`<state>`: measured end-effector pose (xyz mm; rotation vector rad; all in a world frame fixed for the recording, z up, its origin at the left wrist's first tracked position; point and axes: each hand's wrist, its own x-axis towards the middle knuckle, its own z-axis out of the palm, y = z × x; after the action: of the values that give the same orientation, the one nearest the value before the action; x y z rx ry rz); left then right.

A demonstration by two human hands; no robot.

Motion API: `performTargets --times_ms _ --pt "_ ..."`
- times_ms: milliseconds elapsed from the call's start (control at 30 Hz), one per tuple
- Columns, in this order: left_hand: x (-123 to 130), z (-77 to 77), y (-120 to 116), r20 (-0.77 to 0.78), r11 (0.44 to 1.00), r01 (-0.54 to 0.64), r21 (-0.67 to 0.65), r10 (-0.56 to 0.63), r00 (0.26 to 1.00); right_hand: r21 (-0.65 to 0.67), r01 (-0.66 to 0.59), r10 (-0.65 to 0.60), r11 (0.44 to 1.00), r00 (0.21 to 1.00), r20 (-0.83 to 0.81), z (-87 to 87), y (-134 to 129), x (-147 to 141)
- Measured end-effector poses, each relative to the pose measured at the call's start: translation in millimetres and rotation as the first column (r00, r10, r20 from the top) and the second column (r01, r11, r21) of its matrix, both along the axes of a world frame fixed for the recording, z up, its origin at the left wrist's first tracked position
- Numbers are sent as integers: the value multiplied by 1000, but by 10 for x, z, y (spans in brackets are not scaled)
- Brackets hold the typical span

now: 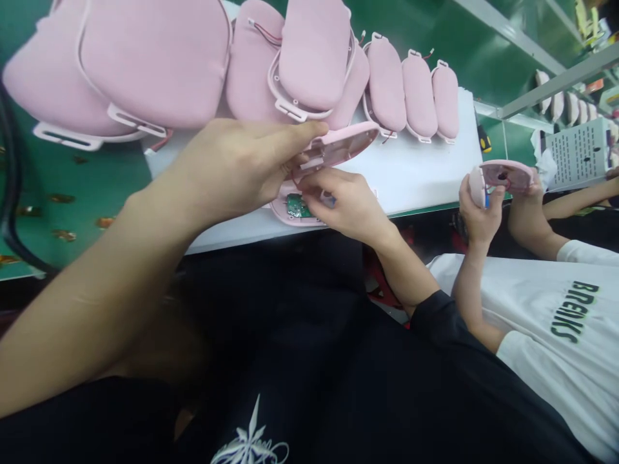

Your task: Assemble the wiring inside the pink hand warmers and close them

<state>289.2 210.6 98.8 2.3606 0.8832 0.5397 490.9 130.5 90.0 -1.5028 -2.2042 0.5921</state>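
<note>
My left hand is closed on the edge of a pink plastic shell, tilted up with its hollow inside facing me. Below it a second pink shell half lies on the white work surface, with a green circuit board in it. My right hand reaches over this lower half, thumb and fingers pinched together at a thin red wire between the two halves. The fingers partly cover the wire's ends and the inside of the lower half.
Several pink padded shells with white slotted rims stand along the back of the white mat, some with loose wires. At right a co-worker's hands hold another opened pink shell. A metal rail crosses the upper right.
</note>
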Motion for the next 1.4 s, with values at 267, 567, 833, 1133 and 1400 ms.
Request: performTargets --times_ms 267,567,833,1133,1400 --pt "35 -16 -14 -177 963 111 246 -68 982 44 4 -6 999 999 33 -52 -23 101" --pt "48 -17 -11 -216 947 152 283 -91 972 61 -38 32 997 995 93 -70 8 99" --pt "63 -93 -15 -22 916 133 378 -134 991 203 -61 6 977 965 264 -143 -98 -25" --pt "-86 -109 247 286 954 267 -138 -220 933 127 -81 65 988 990 128 -182 78 83" --pt "30 -5 124 446 976 164 -142 -84 891 300 -69 -42 951 936 349 57 -292 -324"
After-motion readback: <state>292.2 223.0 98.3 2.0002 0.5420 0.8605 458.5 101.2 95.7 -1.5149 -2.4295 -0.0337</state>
